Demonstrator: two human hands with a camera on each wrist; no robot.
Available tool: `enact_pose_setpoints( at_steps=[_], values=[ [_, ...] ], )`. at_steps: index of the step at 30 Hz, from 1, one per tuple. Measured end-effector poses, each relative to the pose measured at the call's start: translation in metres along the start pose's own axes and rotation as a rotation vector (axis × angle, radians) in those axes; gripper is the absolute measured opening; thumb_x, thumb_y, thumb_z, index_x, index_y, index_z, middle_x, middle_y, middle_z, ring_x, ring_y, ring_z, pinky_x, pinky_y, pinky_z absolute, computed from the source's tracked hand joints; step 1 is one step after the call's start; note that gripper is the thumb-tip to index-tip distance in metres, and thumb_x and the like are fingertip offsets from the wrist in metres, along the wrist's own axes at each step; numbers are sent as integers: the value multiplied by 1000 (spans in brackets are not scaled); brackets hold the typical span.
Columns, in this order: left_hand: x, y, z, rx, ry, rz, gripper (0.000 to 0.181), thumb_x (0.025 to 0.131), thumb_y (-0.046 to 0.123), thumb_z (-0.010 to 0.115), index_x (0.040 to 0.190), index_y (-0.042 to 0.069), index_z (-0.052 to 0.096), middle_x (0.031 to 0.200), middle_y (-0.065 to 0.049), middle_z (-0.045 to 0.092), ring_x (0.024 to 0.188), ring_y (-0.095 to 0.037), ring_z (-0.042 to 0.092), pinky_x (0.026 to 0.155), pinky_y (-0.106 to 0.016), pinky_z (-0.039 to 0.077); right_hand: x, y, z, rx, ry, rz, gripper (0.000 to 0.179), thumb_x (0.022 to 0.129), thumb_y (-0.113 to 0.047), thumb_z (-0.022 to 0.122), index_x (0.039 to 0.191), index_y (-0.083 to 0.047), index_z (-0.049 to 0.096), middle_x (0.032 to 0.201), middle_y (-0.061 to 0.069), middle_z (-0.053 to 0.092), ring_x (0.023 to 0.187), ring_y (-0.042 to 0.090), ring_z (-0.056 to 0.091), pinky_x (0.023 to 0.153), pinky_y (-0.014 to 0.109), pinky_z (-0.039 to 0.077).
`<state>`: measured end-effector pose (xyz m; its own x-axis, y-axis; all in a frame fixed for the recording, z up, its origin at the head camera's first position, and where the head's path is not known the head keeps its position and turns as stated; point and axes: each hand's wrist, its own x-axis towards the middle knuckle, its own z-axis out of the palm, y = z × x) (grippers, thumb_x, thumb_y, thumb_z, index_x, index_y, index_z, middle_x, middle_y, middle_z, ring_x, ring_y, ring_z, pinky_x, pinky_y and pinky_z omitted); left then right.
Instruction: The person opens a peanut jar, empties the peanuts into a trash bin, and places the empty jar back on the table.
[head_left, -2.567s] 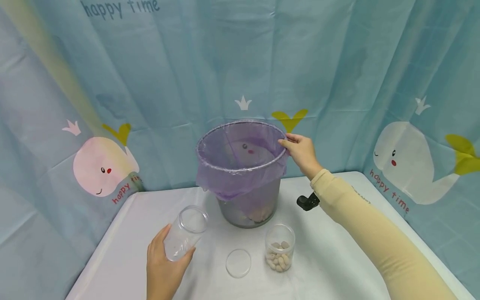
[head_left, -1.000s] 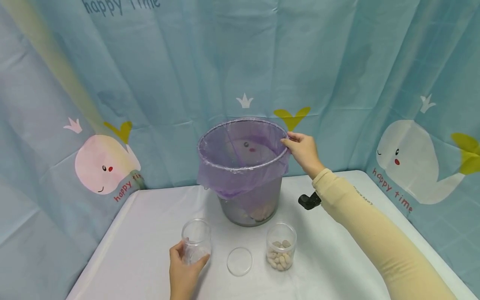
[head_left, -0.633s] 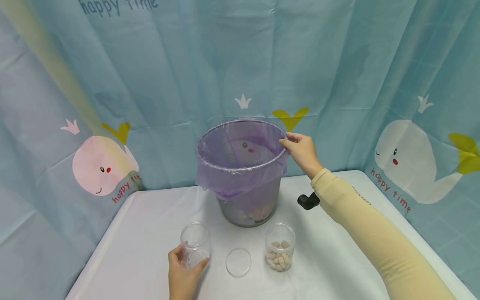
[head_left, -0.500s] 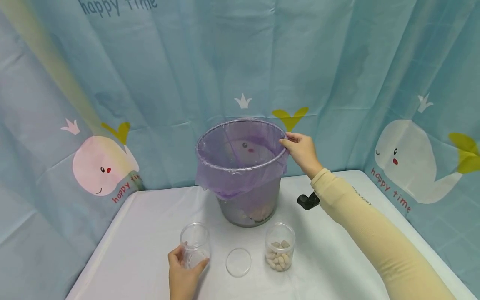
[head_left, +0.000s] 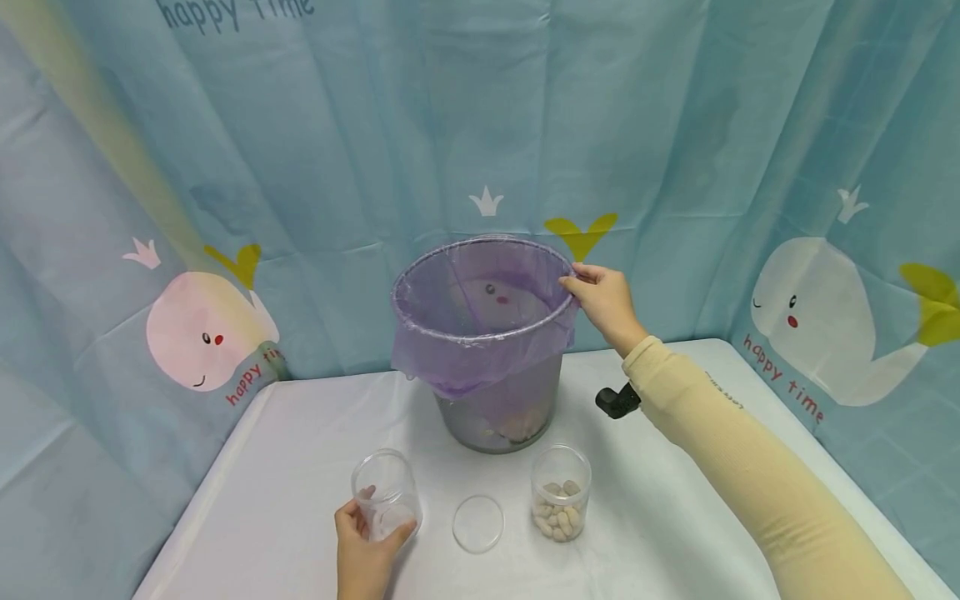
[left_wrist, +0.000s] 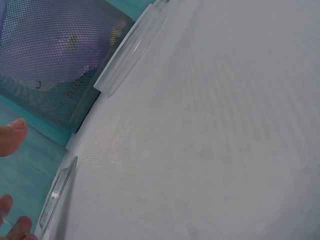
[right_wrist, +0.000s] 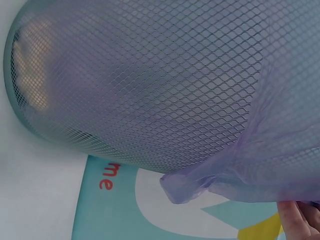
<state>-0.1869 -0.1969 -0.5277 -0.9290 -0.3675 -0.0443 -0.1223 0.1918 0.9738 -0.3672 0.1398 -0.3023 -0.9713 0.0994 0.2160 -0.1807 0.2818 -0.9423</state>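
My left hand [head_left: 367, 546] grips a clear plastic jar [head_left: 392, 487] by its lower sides, thumb on the right. The jar looks empty and leans a little to the left, its base close over the table. Beside it lies a clear round lid [head_left: 478, 523]. My right hand [head_left: 602, 304] pinches the right rim of a wire-mesh bin [head_left: 491, 425], where a purple bag [head_left: 480, 362] folds over the edge. In the right wrist view, fingertips [right_wrist: 292, 217] press the bag [right_wrist: 187, 185] at the rim.
A second clear jar [head_left: 561, 467], partly filled with peanuts [head_left: 557, 518], stands right of the lid. The white-covered table [head_left: 300, 450] meets a blue curtain [head_left: 337, 208] printed with whales. A black device [head_left: 618, 402] shows below my right wrist.
My left hand first brought the jar right and down from its raised, tilted pose. Since half a second ago the jar's top has tipped left. The right hand keeps its place on the rim.
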Motion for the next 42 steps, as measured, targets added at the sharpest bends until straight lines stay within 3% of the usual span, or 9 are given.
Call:
enact_pose_setpoints(
  at_steps=[6, 14, 25, 32, 37, 42],
  values=[
    [-3, -2, -2, -5, 2, 21, 97, 74, 7, 85, 145, -4, 20, 158, -32, 25, 146, -54, 21, 121, -63, 21, -1, -1, 0, 2, -4, 9, 49, 97, -20, 63, 141, -1, 53, 137, 17, 61, 114, 20, 62, 73, 7, 52],
    [-4, -7, -5, 68, -22, 15, 105, 78, 15, 84, 153, -6, 14, 154, -39, 25, 143, -55, 25, 119, -62, 25, 0, 1, -1, 4, -7, 5, 49, 97, -20, 63, 142, -1, 53, 140, 16, 59, 118, 23, 61, 74, 7, 52],
    [-5, -5, -4, 139, -25, 21, 99, 81, 20, 82, 150, -11, 18, 152, -39, 28, 140, -58, 29, 117, -65, 28, -1, 0, 0, 3, -12, 4, 49, 98, -20, 62, 142, -1, 52, 140, 16, 59, 118, 24, 61, 73, 7, 51],
    [-5, -6, -5, 162, -64, 13, 107, 80, 24, 83, 152, -11, 13, 153, -40, 24, 140, -59, 28, 116, -64, 29, -1, 0, -1, 7, -7, 11, 49, 98, -19, 62, 142, -1, 52, 139, 17, 60, 119, 24, 61, 76, 9, 53],
    [-8, -5, -10, 175, -102, 28, 111, 76, 18, 85, 152, -12, 9, 153, -40, 24, 140, -57, 28, 117, -63, 28, 0, 0, 0, 5, -10, 19, 50, 98, -21, 62, 142, -2, 52, 140, 15, 59, 122, 25, 61, 83, 14, 55],
    [-16, -5, -13, 216, -88, -3, 113, 75, 14, 86, 149, -18, 7, 149, -44, 22, 136, -59, 28, 115, -67, 30, 0, -1, 0, -9, -8, 13, 49, 98, -22, 62, 142, -2, 52, 140, 15, 60, 117, 23, 62, 77, 10, 53]
  ],
)
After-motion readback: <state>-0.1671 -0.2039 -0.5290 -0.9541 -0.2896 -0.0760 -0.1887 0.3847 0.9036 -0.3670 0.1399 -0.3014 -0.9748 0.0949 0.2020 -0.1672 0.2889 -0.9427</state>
